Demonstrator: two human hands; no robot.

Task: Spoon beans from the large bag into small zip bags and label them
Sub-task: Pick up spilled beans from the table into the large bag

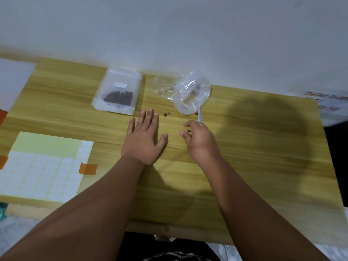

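The label sheet [47, 166] is lying on the near left of the bench [244, 166], with orange tape [88, 168] at its right edge. Farther back, the small zip bag [117, 93] is lying flat, labelled and holding beans. You are resting your left hand [145, 136] flat on the bench with the fingers wide, just near that bag. Two loose beans [166, 114] are lying to its right. The large bag [192, 97] is sitting crumpled at the far edge, the spoon [200, 115] protruding toward you. Your right hand [199, 140] is curling narrow around a single bean [188, 130]; whether it is pinching it cannot be told.
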